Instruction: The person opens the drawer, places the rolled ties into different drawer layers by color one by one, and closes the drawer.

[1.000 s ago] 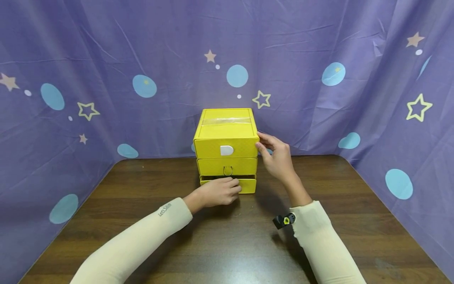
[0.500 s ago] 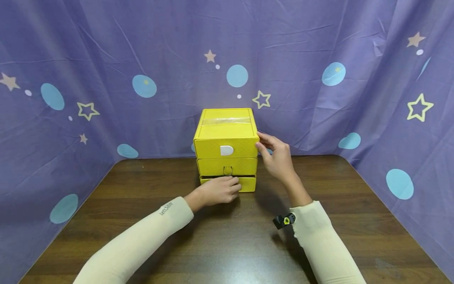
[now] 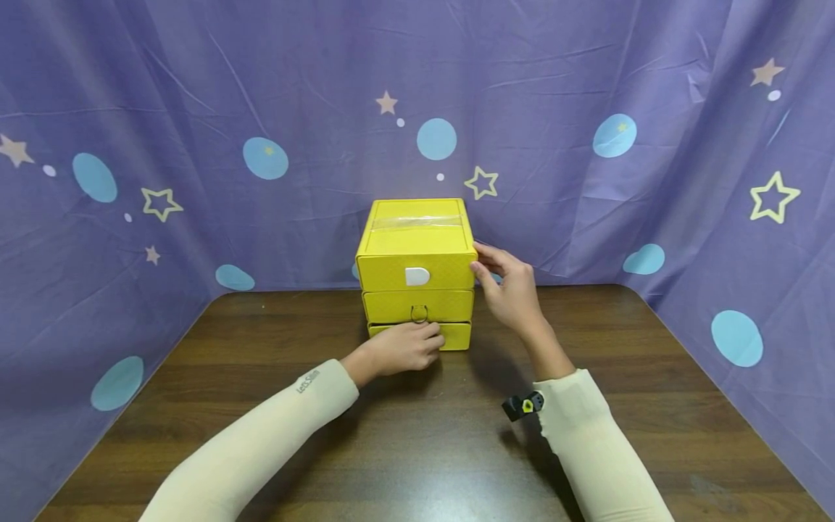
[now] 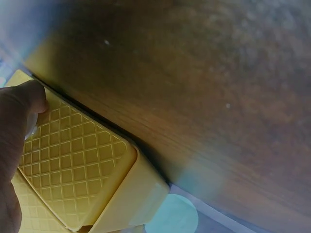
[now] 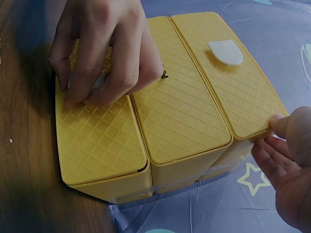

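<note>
A yellow drawer box (image 3: 417,239) with three stacked drawers stands at the back middle of the table. My left hand (image 3: 404,349) is at the front of the bottom drawer (image 3: 458,336). Its curled fingers pinch the white tab (image 5: 98,81), which they mostly cover in the right wrist view. Only a narrow gap shows along that drawer's top edge. My right hand (image 3: 512,290) grips the box's upper right front corner, thumb at the front edge and fingers along the side. The top drawer carries a white tab (image 3: 417,276), the middle one a dark ring pull (image 3: 419,313).
Clear tape (image 3: 417,222) runs across the top of the box. Behind the brown wooden table (image 3: 417,449) hangs a purple curtain (image 3: 541,109) with stars and blue dots. A black strap device (image 3: 522,406) sits at my right cuff.
The bottom drawer has slid back into the box, narrowing the gap at its top. My left hand has moved slightly away from me with it. The right hand has stayed in place.
</note>
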Tool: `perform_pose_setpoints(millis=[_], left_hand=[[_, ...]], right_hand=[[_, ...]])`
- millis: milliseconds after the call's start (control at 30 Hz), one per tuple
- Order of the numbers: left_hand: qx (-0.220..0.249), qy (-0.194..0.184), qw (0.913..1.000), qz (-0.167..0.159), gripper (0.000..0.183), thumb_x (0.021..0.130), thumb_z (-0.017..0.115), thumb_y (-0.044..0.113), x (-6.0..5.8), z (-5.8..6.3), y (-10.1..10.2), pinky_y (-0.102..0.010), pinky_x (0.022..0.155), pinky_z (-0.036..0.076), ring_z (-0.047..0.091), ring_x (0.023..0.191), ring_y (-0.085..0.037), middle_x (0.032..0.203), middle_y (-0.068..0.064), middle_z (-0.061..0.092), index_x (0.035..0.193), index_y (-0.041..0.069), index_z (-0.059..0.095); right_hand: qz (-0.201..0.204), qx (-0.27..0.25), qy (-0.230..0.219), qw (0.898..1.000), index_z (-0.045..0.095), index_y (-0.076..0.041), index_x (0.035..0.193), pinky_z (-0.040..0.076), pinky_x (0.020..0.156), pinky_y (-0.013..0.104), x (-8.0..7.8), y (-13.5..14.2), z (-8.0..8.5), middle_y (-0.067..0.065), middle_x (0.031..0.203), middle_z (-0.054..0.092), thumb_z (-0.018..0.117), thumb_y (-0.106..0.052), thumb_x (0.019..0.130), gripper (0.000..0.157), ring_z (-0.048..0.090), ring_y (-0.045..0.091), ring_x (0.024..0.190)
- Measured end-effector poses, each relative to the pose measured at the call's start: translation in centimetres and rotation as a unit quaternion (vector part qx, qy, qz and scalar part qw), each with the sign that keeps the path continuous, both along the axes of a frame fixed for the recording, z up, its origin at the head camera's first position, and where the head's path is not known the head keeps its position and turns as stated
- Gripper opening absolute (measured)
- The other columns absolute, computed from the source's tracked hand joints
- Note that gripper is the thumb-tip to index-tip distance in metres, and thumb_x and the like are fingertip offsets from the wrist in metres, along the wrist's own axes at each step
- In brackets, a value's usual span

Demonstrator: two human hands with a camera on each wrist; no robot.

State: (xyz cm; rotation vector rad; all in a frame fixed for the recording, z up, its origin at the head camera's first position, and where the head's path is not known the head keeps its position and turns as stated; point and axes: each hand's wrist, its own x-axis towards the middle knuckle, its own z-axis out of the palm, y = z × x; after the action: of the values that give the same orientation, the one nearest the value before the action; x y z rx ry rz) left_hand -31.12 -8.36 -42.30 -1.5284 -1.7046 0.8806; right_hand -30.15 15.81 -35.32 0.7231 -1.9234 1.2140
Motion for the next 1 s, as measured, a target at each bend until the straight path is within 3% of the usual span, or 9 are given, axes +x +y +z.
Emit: perform_pose_setpoints(millis=[500,1000], left_hand=[[-0.005,0.004,0.9999,0.012,0.014,0.101,0.063,0.017,-0.36,-0.02,0.06,-0.03,0.09,0.052,0.052,0.107,-0.022,0.111,0.0,0.06,0.099,0.025,0.075],[-0.007,0.005,0.9999,0.008,0.014,0.1,0.064,0.016,-0.66,-0.17,-0.06,-0.031,0.093,0.051,0.051,0.108,-0.023,0.111,-0.001,0.059,0.099,0.024,0.075]], right_hand=[[-0.002,0.003,0.002,1.0,0.068,0.004,0.129,0.061,0.087,0.037,0.04,0.0,0.04,0.018,0.114,0.073,0.07,-0.006,0.097,0.034,0.073,0.029,0.098],[0.002,0.0,0.006,1.0,0.068,0.004,0.129,0.061,0.086,0.044,0.05,-0.06,0.02,0.019,0.116,0.072,0.07,-0.004,0.096,0.034,0.073,0.031,0.098]])
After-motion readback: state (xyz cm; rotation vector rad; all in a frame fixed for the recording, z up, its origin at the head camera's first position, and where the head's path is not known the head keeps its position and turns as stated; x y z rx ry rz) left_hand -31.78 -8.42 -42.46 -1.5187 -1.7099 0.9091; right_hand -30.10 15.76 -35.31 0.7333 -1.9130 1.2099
